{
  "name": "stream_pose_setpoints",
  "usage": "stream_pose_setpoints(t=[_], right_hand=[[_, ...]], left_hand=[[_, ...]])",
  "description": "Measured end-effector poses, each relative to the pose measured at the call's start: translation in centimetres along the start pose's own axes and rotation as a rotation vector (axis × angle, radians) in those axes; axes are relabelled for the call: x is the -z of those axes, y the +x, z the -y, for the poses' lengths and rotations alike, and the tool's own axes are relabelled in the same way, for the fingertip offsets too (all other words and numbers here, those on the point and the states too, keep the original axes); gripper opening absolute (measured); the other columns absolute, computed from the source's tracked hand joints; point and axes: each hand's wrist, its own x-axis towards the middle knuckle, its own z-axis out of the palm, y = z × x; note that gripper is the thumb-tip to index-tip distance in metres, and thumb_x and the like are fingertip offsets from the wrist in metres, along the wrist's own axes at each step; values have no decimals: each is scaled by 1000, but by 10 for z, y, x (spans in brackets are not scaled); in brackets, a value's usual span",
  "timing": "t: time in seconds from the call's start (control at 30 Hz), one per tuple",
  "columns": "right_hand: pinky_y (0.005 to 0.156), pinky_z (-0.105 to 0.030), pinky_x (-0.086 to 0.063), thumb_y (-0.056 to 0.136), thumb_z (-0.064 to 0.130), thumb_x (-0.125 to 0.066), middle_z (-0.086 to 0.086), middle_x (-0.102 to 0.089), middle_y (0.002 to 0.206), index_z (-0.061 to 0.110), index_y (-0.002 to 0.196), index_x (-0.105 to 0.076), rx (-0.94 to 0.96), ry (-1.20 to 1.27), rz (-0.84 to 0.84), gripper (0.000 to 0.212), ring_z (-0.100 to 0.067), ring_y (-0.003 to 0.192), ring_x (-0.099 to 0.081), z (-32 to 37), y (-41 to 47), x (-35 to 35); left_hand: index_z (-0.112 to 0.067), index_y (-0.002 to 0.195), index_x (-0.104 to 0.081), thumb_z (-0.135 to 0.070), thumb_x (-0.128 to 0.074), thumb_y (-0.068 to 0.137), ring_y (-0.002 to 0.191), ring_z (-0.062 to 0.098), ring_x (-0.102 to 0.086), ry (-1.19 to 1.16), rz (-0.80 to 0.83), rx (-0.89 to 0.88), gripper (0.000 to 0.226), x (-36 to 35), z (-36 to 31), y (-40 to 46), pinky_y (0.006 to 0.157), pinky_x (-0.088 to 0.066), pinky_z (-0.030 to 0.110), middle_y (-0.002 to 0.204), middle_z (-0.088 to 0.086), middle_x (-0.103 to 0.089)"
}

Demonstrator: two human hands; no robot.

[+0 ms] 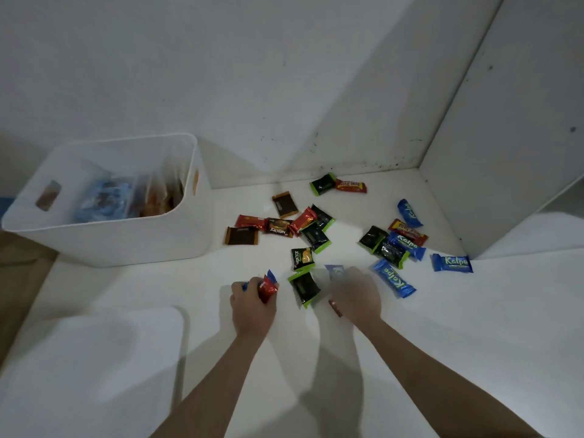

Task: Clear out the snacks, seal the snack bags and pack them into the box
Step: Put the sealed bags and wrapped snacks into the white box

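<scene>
Several small wrapped snacks lie scattered on the white surface (442, 327), in blue, red, brown and black-and-green wrappers. My left hand (252, 303) grips a red packet and a blue packet (268, 287) together. My right hand (357, 295) is blurred and lies over a blue Kalpa packet (333, 270), with a red packet (335, 306) showing under its palm; the fingers are too blurred to tell whether they grip. A black-and-green packet (304, 287) lies between the two hands. The white box (104, 245) stands at the back left with clear snack bags (104, 199) inside.
A white lid (94, 368) lies flat at the front left. White walls close the back and the right side, forming a corner. A brown surface shows at the far left, beyond the edge of the white surface.
</scene>
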Motion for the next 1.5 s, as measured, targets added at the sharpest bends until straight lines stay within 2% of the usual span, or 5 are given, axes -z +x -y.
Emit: stream_pose_setpoints(t=[0.23,0.47,0.63,1.0,1.5], right_hand=[[53,-30,-40,77,27,-67,-6,-58,68,12,81,-62,-263,744,-4,16,-17,56,-49,117,-18,20],[36,-17,-33,76,24,-69,3,-52,58,18,69,-56,-44,903,156,16,-6,40,-46,311,-20,-23],[54,-29,-42,70,30,-66,-1,-54,64,18,66,-52,12,884,166,19,-18,58,-55,406,-6,-77],[68,-35,-51,62,57,-68,14,-61,64,28,73,-62,169,707,87,32,-11,65,-58,396,14,-138],[78,-16,-42,92,30,-55,8,-66,88,17,89,-69,447,502,-29,19,-8,89,-60,368,-8,-119]], left_hand=[[-8,87,-57,-36,-65,87,80,28,-60,-543,-137,17,29,90,-28,23,78,-51,38,98,21,-57],[-23,85,-55,-35,-65,87,86,22,-64,-773,-451,-102,16,248,-45,116,85,-52,34,92,6,-65],[-11,112,-57,-35,-64,86,90,21,-58,-677,-378,106,36,307,-10,190,85,-46,27,120,16,-57],[-14,110,-65,-70,-45,84,104,17,-59,-697,249,52,65,285,27,209,86,-41,31,108,1,-65],[-11,83,-58,-39,-53,93,85,23,-56,-475,-255,-333,30,259,40,180,74,-51,33,87,8,-59]])
